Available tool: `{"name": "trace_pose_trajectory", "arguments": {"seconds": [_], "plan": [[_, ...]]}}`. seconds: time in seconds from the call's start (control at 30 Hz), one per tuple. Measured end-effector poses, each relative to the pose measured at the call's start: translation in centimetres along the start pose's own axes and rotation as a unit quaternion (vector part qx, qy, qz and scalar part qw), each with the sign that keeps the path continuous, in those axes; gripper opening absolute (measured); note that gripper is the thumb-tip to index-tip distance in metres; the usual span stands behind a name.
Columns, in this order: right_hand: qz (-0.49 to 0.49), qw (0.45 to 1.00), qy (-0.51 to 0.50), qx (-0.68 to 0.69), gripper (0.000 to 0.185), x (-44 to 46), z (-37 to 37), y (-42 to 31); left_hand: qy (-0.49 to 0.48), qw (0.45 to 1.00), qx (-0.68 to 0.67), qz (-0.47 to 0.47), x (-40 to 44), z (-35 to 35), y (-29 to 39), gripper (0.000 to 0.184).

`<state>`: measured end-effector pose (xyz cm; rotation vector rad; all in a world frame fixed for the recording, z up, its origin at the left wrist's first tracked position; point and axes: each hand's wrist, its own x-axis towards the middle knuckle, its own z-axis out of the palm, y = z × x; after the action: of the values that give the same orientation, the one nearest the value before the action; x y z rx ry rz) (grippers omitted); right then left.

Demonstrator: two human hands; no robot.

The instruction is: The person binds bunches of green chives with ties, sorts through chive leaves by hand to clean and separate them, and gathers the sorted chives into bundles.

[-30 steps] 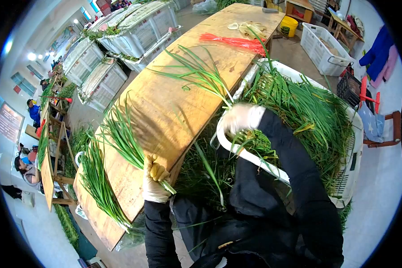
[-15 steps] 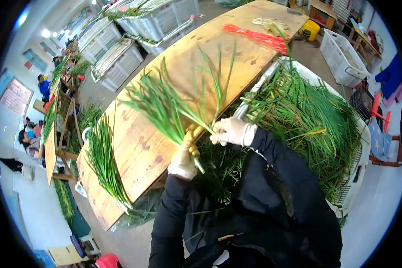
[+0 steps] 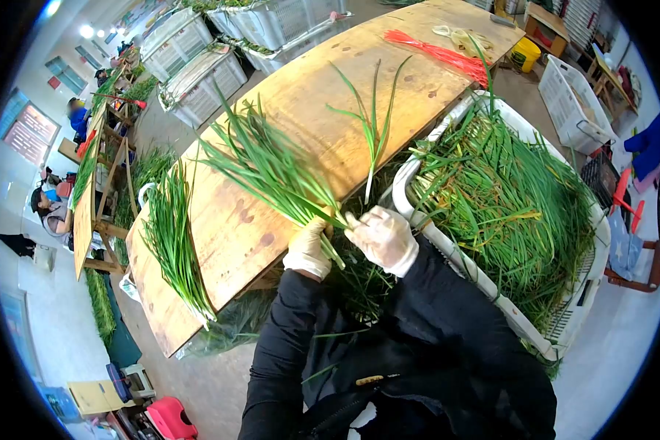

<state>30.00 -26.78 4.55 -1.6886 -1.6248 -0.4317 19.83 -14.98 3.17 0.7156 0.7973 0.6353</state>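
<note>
My left hand [image 3: 309, 248], in a pale glove, is closed around the lower stems of a bunch of chives [image 3: 271, 172]. The green leaves fan out up and left over the wooden table [image 3: 231, 249]. My right hand [image 3: 385, 238], also gloved, has its fingers pinched at the stems just right of my left hand. A few loose chive stalks [image 3: 374, 139] lie beyond it, their white ends at the table's edge. On the left end of the table lies another bunch of chives [image 3: 174, 246], stems toward me.
A white crate [image 3: 447, 246] heaped with loose chives stands at my right. Red ties [image 3: 440, 55] lie on the far table. More white crates [image 3: 205, 84] stand behind, a yellow bucket [image 3: 524, 55] at the back right. Other people sit along a bench [image 3: 88, 213] at left.
My right hand has drawn back slightly and turned, its fingers now at the bunch's stems. The few loose stalks now lie apart from it on the table. The view has shifted a little.
</note>
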Motion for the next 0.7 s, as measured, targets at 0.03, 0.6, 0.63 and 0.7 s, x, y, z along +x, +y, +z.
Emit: {"name": "trace_pose_trajectory", "arguments": {"seconds": [0.03, 0.6, 0.63, 0.7], "plan": [[-0.035, 0.998, -0.047, -0.009, 0.02, -1.0, -0.4, 0.1, -0.003, 1.0, 0.025, 0.007, -0.5, 0.2, 0.3, 0.015], [0.499, 0.683, -0.167, 0.506, 0.03, 1.0, 4.3, 5.4, -0.034, 0.996, 0.077, -0.004, -5.5, -5.2, 7.4, 0.035], [0.49, 0.688, -0.206, 0.494, 0.029, 2.4, 2.9, 2.5, -0.071, 0.995, 0.005, -0.071, -5.2, -5.5, 7.4, 0.034], [0.427, 0.694, -0.256, 0.52, 0.025, 1.9, 3.5, -0.9, -0.042, 0.994, 0.023, -0.093, -4.4, -4.8, 6.6, 0.026]]}}
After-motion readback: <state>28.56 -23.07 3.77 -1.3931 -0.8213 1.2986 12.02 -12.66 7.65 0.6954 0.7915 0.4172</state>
